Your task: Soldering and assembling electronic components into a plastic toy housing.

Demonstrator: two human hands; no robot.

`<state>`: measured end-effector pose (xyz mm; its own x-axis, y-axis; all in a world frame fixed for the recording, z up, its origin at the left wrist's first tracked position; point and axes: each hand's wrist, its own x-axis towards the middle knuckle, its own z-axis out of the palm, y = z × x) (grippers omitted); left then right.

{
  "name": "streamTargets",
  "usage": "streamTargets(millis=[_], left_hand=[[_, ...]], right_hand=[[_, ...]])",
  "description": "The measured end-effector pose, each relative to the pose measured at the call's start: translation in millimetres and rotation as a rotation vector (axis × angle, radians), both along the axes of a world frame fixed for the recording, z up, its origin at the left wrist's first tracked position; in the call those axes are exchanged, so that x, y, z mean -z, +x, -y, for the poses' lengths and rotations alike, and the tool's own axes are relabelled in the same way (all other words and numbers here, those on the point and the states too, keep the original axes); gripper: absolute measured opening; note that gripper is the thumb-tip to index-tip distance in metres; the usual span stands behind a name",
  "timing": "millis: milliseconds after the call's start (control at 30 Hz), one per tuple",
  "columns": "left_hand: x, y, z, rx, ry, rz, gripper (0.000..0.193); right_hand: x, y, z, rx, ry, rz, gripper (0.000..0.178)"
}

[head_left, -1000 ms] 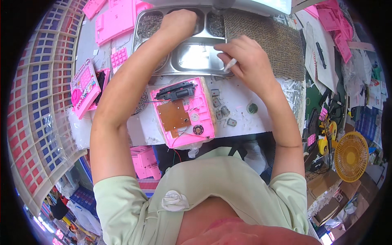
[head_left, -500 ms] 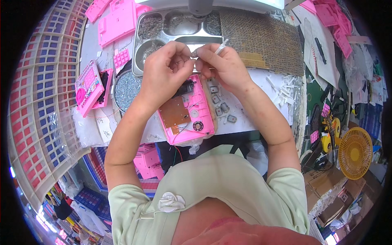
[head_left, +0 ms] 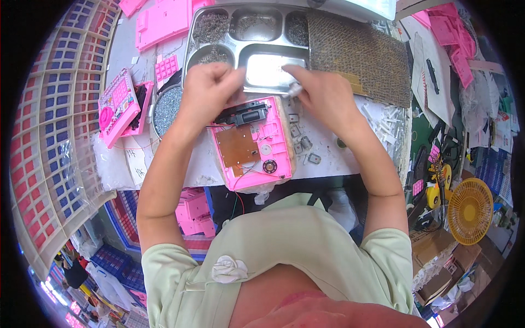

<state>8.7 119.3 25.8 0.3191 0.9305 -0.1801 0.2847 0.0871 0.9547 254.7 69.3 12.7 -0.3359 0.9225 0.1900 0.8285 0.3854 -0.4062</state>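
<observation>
My left hand (head_left: 212, 90) is raised over the near left of a metal compartment tray (head_left: 269, 70). Its fingers curl closed and are slightly blurred; what they hold, if anything, is hidden. A small white plastic piece (head_left: 295, 88), smeared by motion, sits in the grip of my right hand (head_left: 324, 97) at the tray's right front corner. Between my forearms lies an opened pink plastic housing (head_left: 280, 136). Inside it are a brown circuit board (head_left: 237, 146), a black part (head_left: 249, 116) at the far end, and a small round speaker (head_left: 269, 166) with thin wires.
Several small metal parts (head_left: 304, 143) lie right of the housing, with white plastic strips (head_left: 387, 127) beyond. A brown textured mat (head_left: 358, 54) covers the tray's right side. Left are a round container of bluish bits (head_left: 167, 109), a pink toy (head_left: 117, 106) and a plastic crate (head_left: 60, 126).
My hands have moved apart from their meeting point above the tray, the left to the left, the right to the right and slightly down. The view has shifted a little.
</observation>
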Motion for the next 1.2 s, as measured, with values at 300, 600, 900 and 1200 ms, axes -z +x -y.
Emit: streamTargets(millis=[300,600,900,1200], left_hand=[[-7,-14,132,0.147,-0.37,0.314,0.023],[11,-14,168,-0.007,-0.475,0.561,0.014],[20,-13,187,-0.07,-0.386,0.534,0.015],[9,-21,172,0.071,-0.523,0.388,0.013]], right_hand=[[-23,3,97,-0.162,-0.555,-0.555,0.021],[-24,-12,97,-0.294,-0.591,-0.52,0.013],[-26,-29,108,-0.321,-0.555,-0.386,0.022],[-12,-18,115,-0.374,-0.087,-0.442,0.032]])
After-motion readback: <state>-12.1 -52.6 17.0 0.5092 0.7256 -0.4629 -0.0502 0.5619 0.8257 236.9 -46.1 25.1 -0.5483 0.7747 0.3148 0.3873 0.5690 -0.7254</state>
